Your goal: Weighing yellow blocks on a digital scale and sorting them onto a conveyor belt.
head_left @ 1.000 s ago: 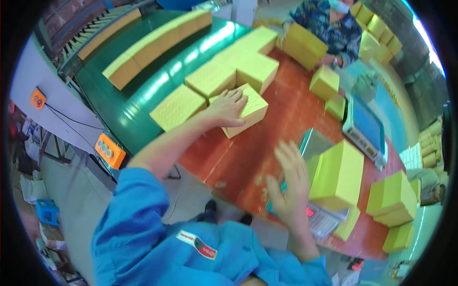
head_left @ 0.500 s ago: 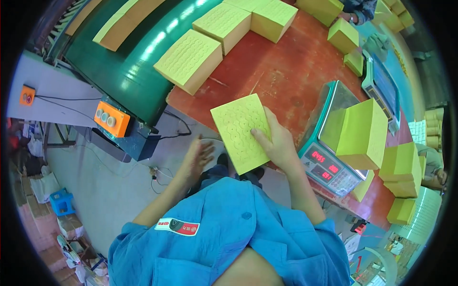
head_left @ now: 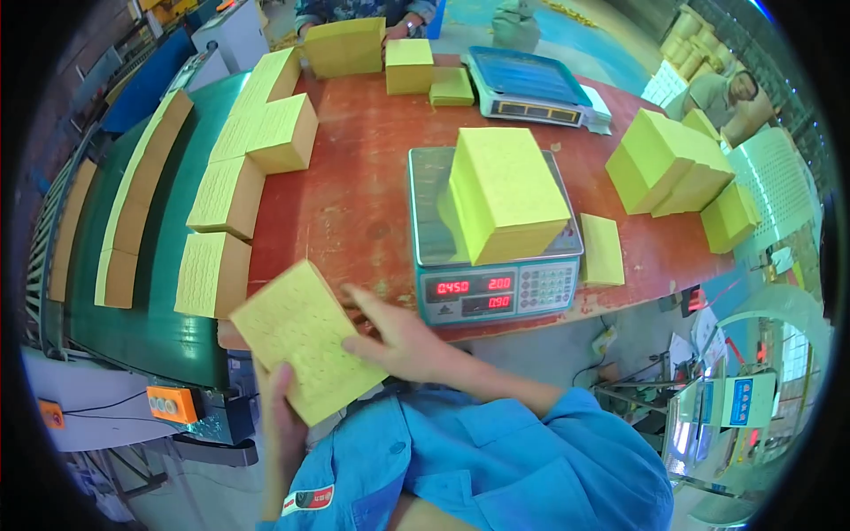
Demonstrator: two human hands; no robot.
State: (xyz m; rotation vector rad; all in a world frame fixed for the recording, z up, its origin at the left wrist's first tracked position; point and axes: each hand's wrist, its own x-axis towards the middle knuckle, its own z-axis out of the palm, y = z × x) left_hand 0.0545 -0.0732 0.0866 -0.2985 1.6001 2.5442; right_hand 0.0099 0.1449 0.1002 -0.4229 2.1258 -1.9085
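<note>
A stack of yellow paper (head_left: 305,341), its face marked with rows of small wavy cuts, is tilted in front of me at the table's near left edge. My left hand (head_left: 280,403) grips its lower left side, thumb on the face and fingers hidden behind. At the right edge, my right hand (head_left: 394,336) has its thumb against the paper, with the forefinger stretched out beside it. Beyond my right hand stands a digital scale (head_left: 496,288) with lit red figures. A tall yellow paper block (head_left: 513,190) rests on its pan.
Paper blocks (head_left: 212,274) line the green conveyor belt (head_left: 164,221) on the left. More blocks (head_left: 668,164) stand on the red table (head_left: 354,208) at right. Across the table are a second scale (head_left: 522,84) and a person's hands at a large block (head_left: 345,47). An orange button box (head_left: 173,404) sits below the belt.
My view has turned to the right. My left hand, empty before, now holds the paper stack. My right hand has loosened its hold and shifted along the edge.
</note>
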